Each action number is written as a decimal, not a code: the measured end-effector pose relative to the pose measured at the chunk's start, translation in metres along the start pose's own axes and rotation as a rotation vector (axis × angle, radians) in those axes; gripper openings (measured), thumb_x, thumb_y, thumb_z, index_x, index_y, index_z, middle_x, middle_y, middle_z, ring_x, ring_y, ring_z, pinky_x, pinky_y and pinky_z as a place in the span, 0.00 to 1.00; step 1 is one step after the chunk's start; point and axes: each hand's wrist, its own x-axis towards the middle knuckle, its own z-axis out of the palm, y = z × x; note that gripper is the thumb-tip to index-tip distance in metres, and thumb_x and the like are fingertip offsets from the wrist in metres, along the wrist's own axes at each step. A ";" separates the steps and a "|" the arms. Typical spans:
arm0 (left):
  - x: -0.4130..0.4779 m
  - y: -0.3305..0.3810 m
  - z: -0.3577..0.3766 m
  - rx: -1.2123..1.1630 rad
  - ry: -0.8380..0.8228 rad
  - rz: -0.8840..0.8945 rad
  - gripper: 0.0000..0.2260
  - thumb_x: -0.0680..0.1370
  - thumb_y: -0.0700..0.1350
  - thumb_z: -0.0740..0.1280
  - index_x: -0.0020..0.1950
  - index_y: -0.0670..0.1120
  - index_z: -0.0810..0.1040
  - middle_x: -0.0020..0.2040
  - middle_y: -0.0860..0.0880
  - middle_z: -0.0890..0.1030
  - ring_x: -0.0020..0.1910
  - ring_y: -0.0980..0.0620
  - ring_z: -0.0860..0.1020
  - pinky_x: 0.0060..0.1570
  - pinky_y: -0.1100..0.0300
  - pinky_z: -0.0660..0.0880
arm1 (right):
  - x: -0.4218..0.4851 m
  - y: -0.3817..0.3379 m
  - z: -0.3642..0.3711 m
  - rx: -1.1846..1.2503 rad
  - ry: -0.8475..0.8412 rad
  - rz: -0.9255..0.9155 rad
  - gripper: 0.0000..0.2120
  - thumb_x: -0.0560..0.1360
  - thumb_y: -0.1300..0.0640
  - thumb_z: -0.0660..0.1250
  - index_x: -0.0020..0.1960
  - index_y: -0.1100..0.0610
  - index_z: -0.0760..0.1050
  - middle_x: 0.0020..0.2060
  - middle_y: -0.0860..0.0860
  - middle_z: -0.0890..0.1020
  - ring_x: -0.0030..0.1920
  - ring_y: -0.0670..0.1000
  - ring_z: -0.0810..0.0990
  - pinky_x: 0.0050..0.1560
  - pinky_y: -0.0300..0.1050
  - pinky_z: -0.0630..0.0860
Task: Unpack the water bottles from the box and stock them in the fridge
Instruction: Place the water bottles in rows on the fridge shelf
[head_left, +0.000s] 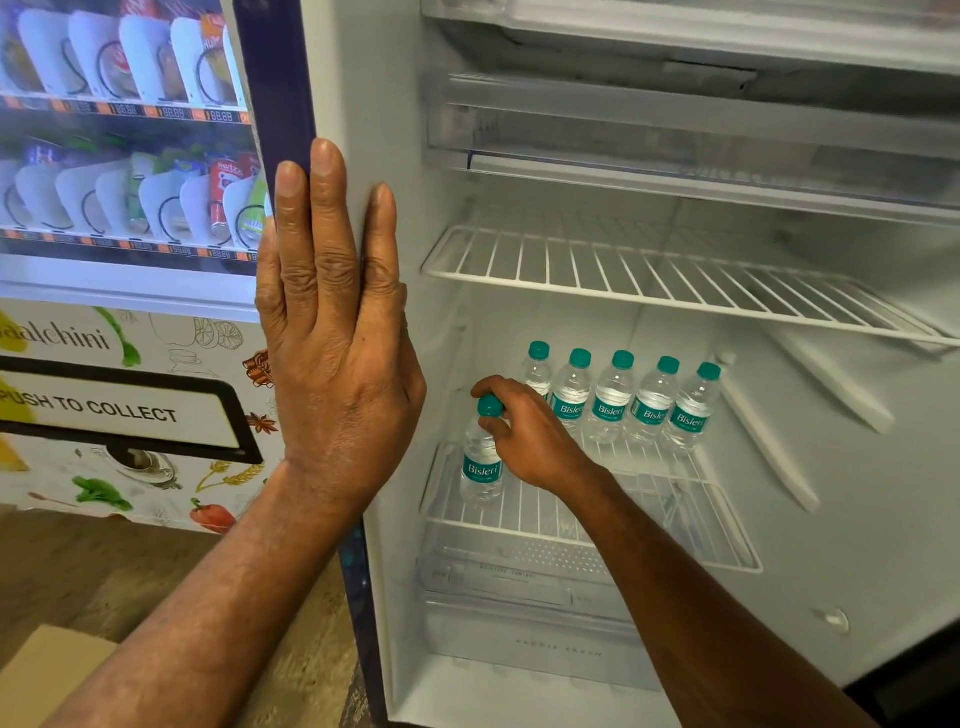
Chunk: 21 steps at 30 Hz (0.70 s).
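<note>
Teal plastic is showing between the fingers of the right hand (524, 436), which is curling round the cap (491, 406) of one water bottle (482, 467) and holding it upright at the front left of the lower wire shelf (675, 525). The base is appearing to rest on the wires, though the exact contact is hard to make out. Behind it, a row of five bottles (613, 400) is standing along the back of the same shelf, well apart from the held one. The left hand (332, 332) is lying flat, fingers straight, against the left front edge of the fridge (358, 78), gripping nothing. The step in hand is judged to be placing: a second row is being started. The next move is calling for a clean release of the cap without tipping the bottle, then a reach to the box (47, 670) for another. Only one cardboard corner of that box is showing at the lower left, so its contents are staying unknown. The upper wire shelf (675, 280) is running out of frame on the right, and the drawer (519, 597) below is too cloudy to read. A vending machine (130, 156) is standing beside the fridge.
</note>
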 end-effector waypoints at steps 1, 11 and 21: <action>0.000 0.000 0.000 -0.003 0.000 0.000 0.24 0.82 0.30 0.64 0.79 0.35 0.66 0.77 0.27 0.63 0.78 0.30 0.57 0.76 0.34 0.61 | 0.000 0.000 0.000 0.003 0.002 0.002 0.16 0.79 0.60 0.66 0.66 0.53 0.71 0.65 0.51 0.76 0.63 0.52 0.76 0.64 0.43 0.73; 0.000 0.000 0.000 -0.015 -0.004 -0.002 0.24 0.82 0.30 0.63 0.79 0.34 0.66 0.77 0.27 0.62 0.78 0.30 0.57 0.77 0.34 0.60 | -0.003 0.008 -0.004 0.082 -0.013 0.041 0.18 0.80 0.57 0.65 0.69 0.50 0.68 0.67 0.51 0.75 0.65 0.52 0.75 0.63 0.45 0.74; 0.000 0.001 0.000 -0.009 -0.003 -0.006 0.23 0.84 0.32 0.62 0.79 0.35 0.65 0.77 0.27 0.63 0.78 0.29 0.58 0.78 0.37 0.58 | -0.010 0.012 -0.004 0.170 -0.028 0.059 0.20 0.80 0.55 0.65 0.71 0.49 0.66 0.68 0.50 0.74 0.65 0.52 0.75 0.64 0.47 0.75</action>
